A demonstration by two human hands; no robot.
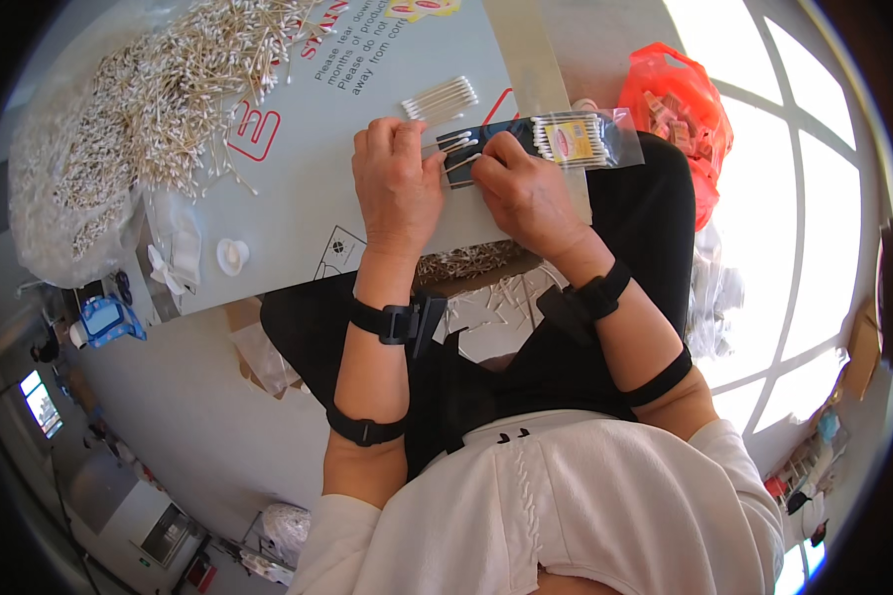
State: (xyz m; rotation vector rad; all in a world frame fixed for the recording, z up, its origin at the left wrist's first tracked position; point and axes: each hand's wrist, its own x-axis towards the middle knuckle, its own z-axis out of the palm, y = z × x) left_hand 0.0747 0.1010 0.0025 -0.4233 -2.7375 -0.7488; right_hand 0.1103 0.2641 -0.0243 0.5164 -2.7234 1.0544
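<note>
Both my hands work close together over the table. In my left hand (399,178), the fingers are closed on several cotton swabs (456,145), whose white tips point right. My right hand (528,190) is pinched at the tip of one swab just beside them; its fingertips are partly hidden. Under the fingers lies a dark flat pad (512,129). A clear bag (621,139) with a row of swabs and a yellow label lies on the pad's right end. Beyond my left hand a neat row of swabs (441,100) rests on the table.
A big heap of loose swabs (189,89) spills from a clear plastic bag (45,223) at the left of the table (298,198). A small white round cap (232,256) lies near the front edge. A red plastic bag (677,94) stands at right. More swabs (491,307) lie below the edge.
</note>
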